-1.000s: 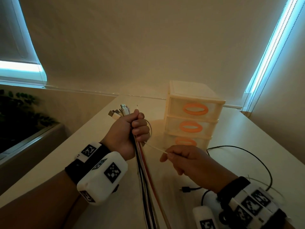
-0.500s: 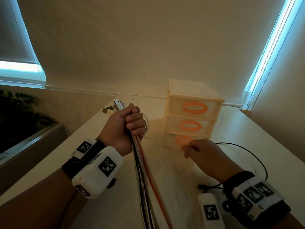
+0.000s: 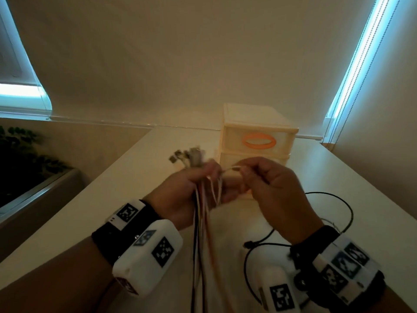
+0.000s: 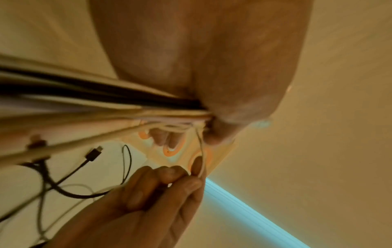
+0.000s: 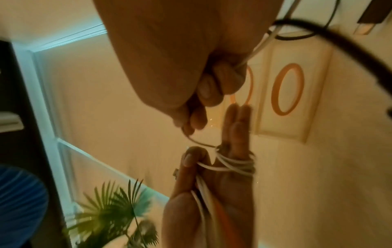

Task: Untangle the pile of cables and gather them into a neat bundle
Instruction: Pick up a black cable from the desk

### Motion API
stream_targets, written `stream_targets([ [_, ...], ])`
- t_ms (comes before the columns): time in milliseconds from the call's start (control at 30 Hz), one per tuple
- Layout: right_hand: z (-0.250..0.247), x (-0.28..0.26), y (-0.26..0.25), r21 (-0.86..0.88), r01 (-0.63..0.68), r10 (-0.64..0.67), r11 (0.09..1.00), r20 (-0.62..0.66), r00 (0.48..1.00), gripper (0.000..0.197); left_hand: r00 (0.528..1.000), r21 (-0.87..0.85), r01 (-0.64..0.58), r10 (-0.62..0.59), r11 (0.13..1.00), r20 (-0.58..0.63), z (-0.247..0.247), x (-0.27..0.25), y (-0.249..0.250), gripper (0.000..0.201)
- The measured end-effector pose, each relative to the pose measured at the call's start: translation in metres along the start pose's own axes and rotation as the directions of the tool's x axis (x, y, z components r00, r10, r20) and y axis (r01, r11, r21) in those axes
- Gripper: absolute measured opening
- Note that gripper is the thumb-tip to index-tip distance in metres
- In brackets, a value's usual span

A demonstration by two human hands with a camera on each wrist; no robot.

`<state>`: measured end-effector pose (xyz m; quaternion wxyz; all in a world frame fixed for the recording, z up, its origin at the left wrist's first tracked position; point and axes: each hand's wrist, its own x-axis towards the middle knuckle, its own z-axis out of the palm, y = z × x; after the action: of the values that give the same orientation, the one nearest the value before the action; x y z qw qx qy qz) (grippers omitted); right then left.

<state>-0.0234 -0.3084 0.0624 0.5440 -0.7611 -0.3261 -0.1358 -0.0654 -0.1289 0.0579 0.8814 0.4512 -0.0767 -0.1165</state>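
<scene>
Fingers [image 5: 214, 87] of the right hand [image 3: 277, 190] pinch the thin white cable [image 5: 233, 163] wound round the left hand [image 3: 187, 188] gripping the cable bundle [image 3: 200, 222]; wraps could be slackened if tension is lost.

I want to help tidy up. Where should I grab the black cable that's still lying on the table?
Probably take the black cable just behind its plug, coming down from above. That free end lies flat on the table, apart from both hands, and the rest loops.
</scene>
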Motion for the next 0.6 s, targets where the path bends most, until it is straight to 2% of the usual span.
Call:
stream_targets([
  [67,0.008,-0.007,-0.001,-0.068,0.077,-0.059,0.995,0.232,0.971,0.021,0.979,-0.154,-0.177,0.158,0.972,-0.130,-0.003,0.004,0.008,0.040],
  [133,0.011,-0.010,0.003,-0.143,0.003,0.067,0.990,0.481,0.874,0.022,0.952,-0.270,-0.275,0.223,0.923,-0.208,-0.010,0.005,0.016,0.040],
  [167,0.012,-0.010,0.007,-0.180,-0.068,0.155,0.981,0.534,0.831,0.020,0.946,-0.295,-0.291,0.228,0.910,-0.229,-0.015,0.006,0.017,0.038],
  [200,0.012,-0.009,0.012,-0.226,-0.116,0.219,0.967,0.512,0.831,0.020,0.949,-0.301,-0.285,0.223,0.910,-0.224,-0.018,0.006,0.018,0.036],
  [233,0.011,-0.007,0.017,-0.281,-0.138,0.251,0.950,0.417,0.874,0.023,0.956,-0.297,-0.268,0.214,0.917,-0.202,-0.020,0.007,0.018,0.035],
  [300,0.009,-0.004,0.024,-0.334,-0.125,0.197,0.934,0.192,0.961,0.024,0.967,-0.286,-0.241,0.204,0.928,-0.153,-0.023,0.007,0.016,0.034],
  [333,0.010,-0.005,0.024,-0.289,-0.108,0.157,0.951,0.152,0.976,0.022,0.971,-0.283,-0.232,0.202,0.931,-0.131,-0.025,0.008,0.016,0.034],
  [367,0.011,-0.005,0.022,-0.227,-0.096,0.140,0.969,0.191,0.972,0.019,0.973,-0.282,-0.225,0.201,0.933,-0.112,-0.028,0.008,0.017,0.033],
  [400,0.011,-0.006,0.020,-0.171,-0.084,0.132,0.982,0.290,0.948,0.019,0.975,-0.285,-0.220,0.200,0.933,-0.096,-0.030,0.008,0.018,0.033],
  [467,0.010,-0.008,0.015,-0.154,-0.096,0.162,0.983,0.501,0.850,0.019,0.978,-0.294,-0.208,0.198,0.933,-0.064,-0.034,0.007,0.021,0.034],
  [500,0.008,-0.008,0.016,-0.177,-0.117,0.197,0.977,0.545,0.815,0.020,0.979,-0.291,-0.204,0.197,0.935,-0.053,-0.034,0.007,0.022,0.034],
  [600,0.000,-0.001,0.023,-0.273,-0.211,0.323,0.938,0.474,0.819,0.022,0.979,-0.270,-0.204,0.201,0.941,-0.039,-0.034,0.007,0.022,0.034],
])
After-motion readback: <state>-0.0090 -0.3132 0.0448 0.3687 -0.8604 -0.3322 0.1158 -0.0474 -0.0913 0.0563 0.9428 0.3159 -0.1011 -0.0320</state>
